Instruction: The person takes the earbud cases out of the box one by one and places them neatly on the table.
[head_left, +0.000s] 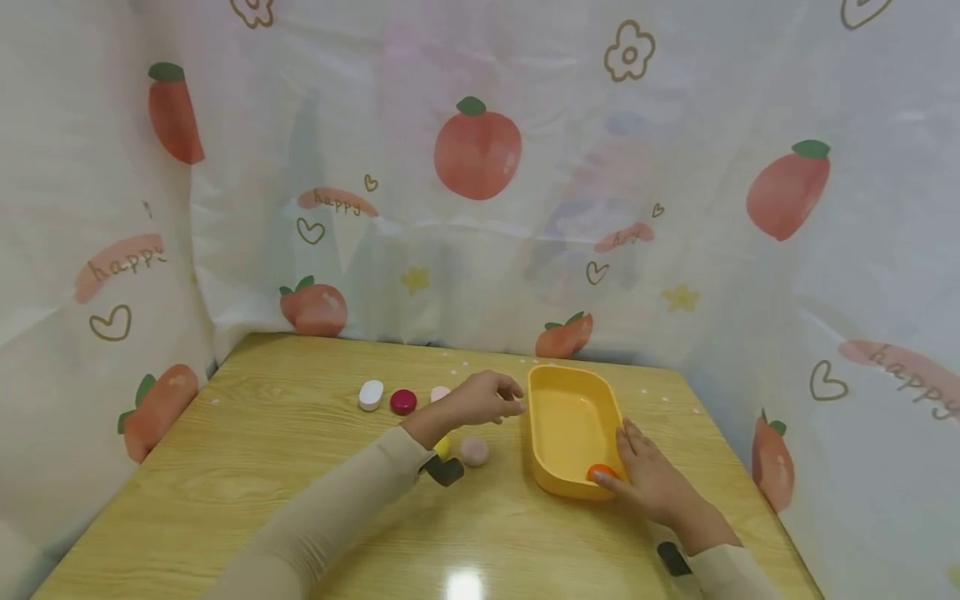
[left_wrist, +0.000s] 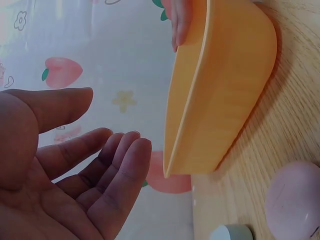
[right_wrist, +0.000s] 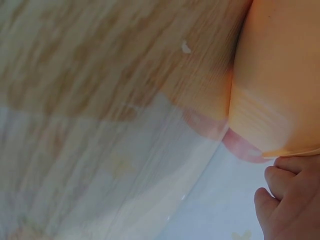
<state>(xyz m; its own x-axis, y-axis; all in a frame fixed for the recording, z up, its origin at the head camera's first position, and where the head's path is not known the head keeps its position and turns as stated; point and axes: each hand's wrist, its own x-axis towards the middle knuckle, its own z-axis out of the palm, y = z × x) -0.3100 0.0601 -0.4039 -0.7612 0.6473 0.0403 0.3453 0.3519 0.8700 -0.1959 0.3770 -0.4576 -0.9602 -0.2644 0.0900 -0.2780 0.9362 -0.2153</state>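
A yellow plastic tray (head_left: 576, 492) with rounded corners stands on the table, a small orange-red rounded piece (head_left: 600, 472) lying in its near right corner. My left hand (head_left: 487, 398) hovers just left of the tray's rim. In the left wrist view, its palm and loosely bent fingers (left_wrist: 127, 175) hold nothing. On the tray's right rim rests my right hand (head_left: 660, 479), fingers extended along the edge. Its thumb reaches over the near corner, overlapping the orange-red piece in the head view. The right wrist view shows those fingers (right_wrist: 280, 182) right at the rim.
Left of the tray lie several small rounded pieces: white (head_left: 371, 395), dark red (head_left: 403, 402), pale pink (head_left: 439, 392), yellow (head_left: 442, 448) and pale mauve (head_left: 474, 451). My left forearm crosses over the yellow one. A printed curtain (head_left: 480, 275) surrounds the wooden table (head_left: 225, 467).
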